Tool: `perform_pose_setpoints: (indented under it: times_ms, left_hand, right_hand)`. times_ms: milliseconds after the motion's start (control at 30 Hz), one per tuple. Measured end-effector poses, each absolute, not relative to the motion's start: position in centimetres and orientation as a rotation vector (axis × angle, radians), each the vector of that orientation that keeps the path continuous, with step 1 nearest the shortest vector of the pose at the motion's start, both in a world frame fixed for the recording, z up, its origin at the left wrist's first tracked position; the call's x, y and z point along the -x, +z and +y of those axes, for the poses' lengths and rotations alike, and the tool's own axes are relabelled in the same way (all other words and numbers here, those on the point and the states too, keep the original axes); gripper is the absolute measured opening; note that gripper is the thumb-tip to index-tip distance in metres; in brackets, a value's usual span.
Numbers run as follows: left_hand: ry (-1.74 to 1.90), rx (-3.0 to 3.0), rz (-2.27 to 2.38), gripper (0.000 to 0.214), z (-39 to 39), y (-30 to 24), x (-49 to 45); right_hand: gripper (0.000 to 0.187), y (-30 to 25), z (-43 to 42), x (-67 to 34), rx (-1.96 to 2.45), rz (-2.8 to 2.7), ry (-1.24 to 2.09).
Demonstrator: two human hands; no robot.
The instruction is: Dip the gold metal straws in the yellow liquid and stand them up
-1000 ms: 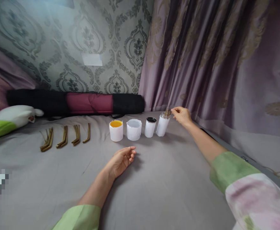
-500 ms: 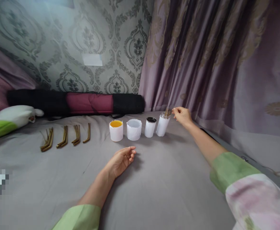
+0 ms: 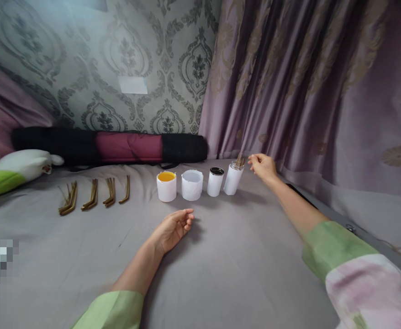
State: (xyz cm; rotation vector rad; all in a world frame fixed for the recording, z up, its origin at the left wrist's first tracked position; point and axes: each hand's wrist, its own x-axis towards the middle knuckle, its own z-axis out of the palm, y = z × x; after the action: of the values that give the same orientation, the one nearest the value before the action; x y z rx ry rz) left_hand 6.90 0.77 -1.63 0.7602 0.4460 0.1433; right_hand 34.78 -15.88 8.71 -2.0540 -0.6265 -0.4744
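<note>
Four white cups stand in a row on the grey bedsheet: one with yellow inside [image 3: 166,186], a wide one [image 3: 192,184], a black-rimmed one [image 3: 215,181], and a clear-topped jar [image 3: 233,178] holding gold straws [image 3: 240,160]. My right hand [image 3: 263,166] hovers just right of the jar's top, fingers loosely apart, a small gap from the straws, holding nothing. My left hand [image 3: 172,230] rests on the sheet in front of the cups, fingers loosely curled and empty. Several bent gold straws [image 3: 93,195] lie in groups at the left.
A black and maroon roll bag [image 3: 118,147] lies along the patterned wall behind the cups. A white and green plush toy [image 3: 13,168] sits at the far left. Purple curtains [image 3: 306,91] hang close on the right, beside the bed's edge [image 3: 365,233].
My right hand has drawn back a little to the right from the straws in the jar. The left hand has stayed put. The view has shifted slightly.
</note>
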Motion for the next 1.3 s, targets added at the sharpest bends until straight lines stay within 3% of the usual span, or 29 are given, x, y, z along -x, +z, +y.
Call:
perform_pose_setpoints:
  times_ms: [367, 1300]
  left_hand:
    - [0.14, -0.75, 0.436, 0.015, 0.9, -1.8, -6.8]
    - [0.149, -0.732, 0.427, 0.012, 0.8, -1.5, -6.7]
  right_hand:
    - [0.03, 8.8, -16.0, -33.4, 1.921, -0.549, -0.446]
    - [0.032, 6.0, -15.0, -26.4, 1.515, -0.487, -0.006]
